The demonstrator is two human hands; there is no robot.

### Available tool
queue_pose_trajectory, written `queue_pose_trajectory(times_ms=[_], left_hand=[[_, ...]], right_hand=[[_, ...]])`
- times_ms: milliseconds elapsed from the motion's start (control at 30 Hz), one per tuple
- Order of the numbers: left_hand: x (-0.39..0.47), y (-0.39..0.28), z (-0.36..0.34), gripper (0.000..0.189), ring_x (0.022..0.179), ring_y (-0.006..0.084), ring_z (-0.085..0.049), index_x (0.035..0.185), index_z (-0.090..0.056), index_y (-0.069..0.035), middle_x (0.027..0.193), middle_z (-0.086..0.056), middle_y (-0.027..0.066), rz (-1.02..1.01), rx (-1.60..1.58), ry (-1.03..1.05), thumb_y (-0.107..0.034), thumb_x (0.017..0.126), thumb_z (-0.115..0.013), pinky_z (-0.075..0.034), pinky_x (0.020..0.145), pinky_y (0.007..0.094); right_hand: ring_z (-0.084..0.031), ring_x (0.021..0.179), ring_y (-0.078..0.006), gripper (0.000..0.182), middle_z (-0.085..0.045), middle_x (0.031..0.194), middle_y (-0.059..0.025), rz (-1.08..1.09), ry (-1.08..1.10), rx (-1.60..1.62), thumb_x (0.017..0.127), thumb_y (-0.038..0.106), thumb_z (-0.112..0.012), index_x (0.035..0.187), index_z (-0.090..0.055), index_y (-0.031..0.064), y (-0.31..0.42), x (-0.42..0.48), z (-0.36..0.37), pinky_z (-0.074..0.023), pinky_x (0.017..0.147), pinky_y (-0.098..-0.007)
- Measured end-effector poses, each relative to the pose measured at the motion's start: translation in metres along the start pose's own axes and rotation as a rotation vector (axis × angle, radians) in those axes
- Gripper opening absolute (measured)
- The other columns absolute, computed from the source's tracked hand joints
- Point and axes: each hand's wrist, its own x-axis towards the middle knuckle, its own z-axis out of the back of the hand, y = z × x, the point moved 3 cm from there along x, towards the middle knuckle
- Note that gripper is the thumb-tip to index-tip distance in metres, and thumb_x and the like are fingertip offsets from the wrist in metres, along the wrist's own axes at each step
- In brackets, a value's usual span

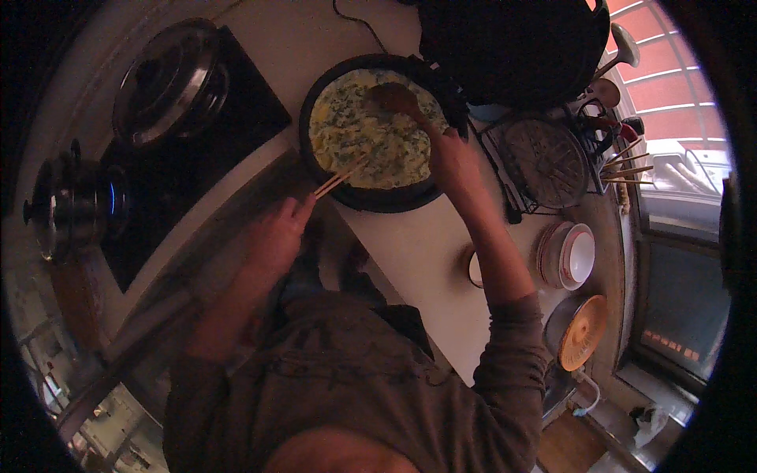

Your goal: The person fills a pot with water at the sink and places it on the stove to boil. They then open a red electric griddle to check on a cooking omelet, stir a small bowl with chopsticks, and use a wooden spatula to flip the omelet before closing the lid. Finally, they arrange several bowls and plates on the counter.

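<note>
A round dark electric pan (pixel 378 204) holds a layer of yellow and green food, perhaps egg with chopped greens (pixel 369 133). My left hand (pixel 281 233) grips a pair of chopsticks (pixel 334 182) at the pan's near left edge, their tips at the food. My right hand (pixel 455 162) is shut on the handle of a brown spatula or ladle (pixel 399 100), whose broad head lies over the food's upper part. The fingers of my right hand are partly hidden at the pan's right rim.
On the left, a black cooktop (pixel 195 171) bears a lidded pot (pixel 71 201) and a large lidded pan (pixel 168 83). A big black object stands at the top right. Rightward are a wire rack (pixel 547 162), stacked bowls (pixel 571 254), an orange colander-like dish (pixel 582 332) and a sink.
</note>
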Motion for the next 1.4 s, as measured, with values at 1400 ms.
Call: queue_pose_trajectory(times_ms=[1400], left_hand=[[-0.004,-0.033,0.001,0.050,0.071,0.0279,-0.057,0.122,-0.044,-0.013,0.093,-0.050,0.0096,-0.073,-0.024,0.013,-0.003,0.074,-0.049,-0.048,0.060,0.0379]], right_hand=[[-0.058,0.076,-0.0323,0.039,-0.056,0.086,-0.0163,-0.074,0.147,-0.040,0.077,0.005,-0.047,0.115,-0.049,0.0146,-0.055,-0.078,0.036,-0.0482,0.063,-0.0416]])
